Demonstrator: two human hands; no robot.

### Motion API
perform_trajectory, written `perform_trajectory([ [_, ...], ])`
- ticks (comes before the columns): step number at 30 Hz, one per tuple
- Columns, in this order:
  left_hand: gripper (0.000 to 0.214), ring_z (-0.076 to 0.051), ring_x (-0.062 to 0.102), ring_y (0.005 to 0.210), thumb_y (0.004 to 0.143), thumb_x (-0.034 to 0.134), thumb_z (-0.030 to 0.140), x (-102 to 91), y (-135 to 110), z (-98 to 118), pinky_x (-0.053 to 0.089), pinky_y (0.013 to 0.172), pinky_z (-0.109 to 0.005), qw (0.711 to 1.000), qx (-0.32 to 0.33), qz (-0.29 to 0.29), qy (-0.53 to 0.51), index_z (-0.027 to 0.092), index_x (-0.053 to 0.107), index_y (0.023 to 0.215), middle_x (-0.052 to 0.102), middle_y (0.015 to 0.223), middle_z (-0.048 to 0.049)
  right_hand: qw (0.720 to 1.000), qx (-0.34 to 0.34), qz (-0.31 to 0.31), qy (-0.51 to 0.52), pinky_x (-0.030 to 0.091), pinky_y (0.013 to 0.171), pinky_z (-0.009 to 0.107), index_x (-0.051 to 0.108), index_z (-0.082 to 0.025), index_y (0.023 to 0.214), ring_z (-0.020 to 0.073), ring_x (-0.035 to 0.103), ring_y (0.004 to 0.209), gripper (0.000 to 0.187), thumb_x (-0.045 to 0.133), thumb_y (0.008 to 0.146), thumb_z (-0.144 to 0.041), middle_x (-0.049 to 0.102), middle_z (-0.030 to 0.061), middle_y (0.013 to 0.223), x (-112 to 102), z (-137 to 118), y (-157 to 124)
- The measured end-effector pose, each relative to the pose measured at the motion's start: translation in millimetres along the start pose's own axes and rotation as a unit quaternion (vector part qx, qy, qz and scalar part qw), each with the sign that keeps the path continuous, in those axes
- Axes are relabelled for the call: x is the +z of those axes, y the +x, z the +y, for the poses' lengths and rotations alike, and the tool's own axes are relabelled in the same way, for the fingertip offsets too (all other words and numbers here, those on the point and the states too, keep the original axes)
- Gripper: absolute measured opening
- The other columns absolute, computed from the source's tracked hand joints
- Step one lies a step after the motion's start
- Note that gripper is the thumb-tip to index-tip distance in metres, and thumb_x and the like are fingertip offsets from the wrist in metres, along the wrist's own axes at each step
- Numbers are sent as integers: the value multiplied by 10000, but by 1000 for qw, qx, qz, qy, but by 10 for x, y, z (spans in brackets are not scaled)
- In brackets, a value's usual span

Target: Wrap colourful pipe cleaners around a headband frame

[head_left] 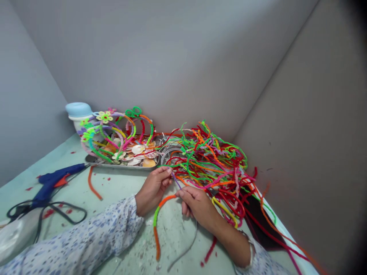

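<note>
My left hand (155, 187) is closed, pinching the upper end of a short purple pipe cleaner (176, 180). Just to its right, my right hand (199, 204) is closed at the lower end of that strand. Its fingertips also grip a curved headband (156, 219), wrapped in orange, green and orange bands on the left side. From under the right hand a thin grey strip (189, 248) curves down toward the table; whether it belongs to the same band is hidden by the hand.
A metal tray (123, 165) holds shells and several finished headbands (134, 126). Tangled pipe cleaners (212, 156) heap at the right, beside coiled wire (169, 151). A blue glue gun (54, 179), its cord and a loose orange piece (92, 185) lie left. A blue-lidded container (78, 110) stands behind.
</note>
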State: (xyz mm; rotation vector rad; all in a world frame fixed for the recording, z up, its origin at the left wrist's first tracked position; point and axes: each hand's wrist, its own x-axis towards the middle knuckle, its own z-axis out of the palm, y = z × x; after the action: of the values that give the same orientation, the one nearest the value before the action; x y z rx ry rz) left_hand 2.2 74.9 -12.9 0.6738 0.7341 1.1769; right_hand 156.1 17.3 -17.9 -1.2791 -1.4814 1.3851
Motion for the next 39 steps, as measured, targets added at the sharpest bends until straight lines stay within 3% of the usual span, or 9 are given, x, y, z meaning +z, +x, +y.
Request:
perform_trajectory([
  [13, 200, -30, 442, 479, 702, 760, 228, -18, 5, -27, 401, 512, -141, 999, 33, -5, 17, 145, 579, 723, 525, 601, 55, 1000, -10, -13, -1, 333, 390, 181, 632, -164, 819, 82, 453, 371, 299, 468, 903, -400, 566, -37, 476, -24, 22, 0],
  [21, 226, -34, 408, 471, 726, 749, 306, 19, -50, -18, 329, 462, -161, 994, 18, -61, 93, 128, 630, 798, 559, 639, 33, 1000, 2, 14, 13, 320, 380, 171, 623, -156, 848, 73, 450, 375, 295, 471, 898, -403, 576, -34, 497, -13, 47, 3],
  [25, 253, -33, 378, 441, 712, 760, 331, 7, -62, -40, 260, 423, -164, 989, 8, -80, 127, 127, 613, 740, 512, 565, 51, 1000, 0, 11, 23, 322, 372, 165, 614, -148, 867, 70, 458, 375, 305, 465, 895, -412, 576, -34, 506, -7, 69, 14],
  [32, 234, -26, 359, 431, 768, 704, 342, -28, -7, -35, 370, 502, -163, 990, 19, -71, 121, 147, 576, 750, 473, 557, 74, 999, -9, -2, 45, 323, 367, 161, 611, -138, 904, 70, 463, 378, 334, 462, 889, -437, 576, -35, 510, -12, 100, 22],
  [39, 228, -23, 392, 434, 728, 746, 303, -34, -10, -51, 289, 434, -150, 988, 12, -81, 129, 134, 601, 777, 513, 592, 56, 998, -3, -6, 56, 312, 360, 162, 607, -145, 903, 70, 456, 367, 346, 470, 879, -462, 581, -34, 506, -14, 123, 16],
])
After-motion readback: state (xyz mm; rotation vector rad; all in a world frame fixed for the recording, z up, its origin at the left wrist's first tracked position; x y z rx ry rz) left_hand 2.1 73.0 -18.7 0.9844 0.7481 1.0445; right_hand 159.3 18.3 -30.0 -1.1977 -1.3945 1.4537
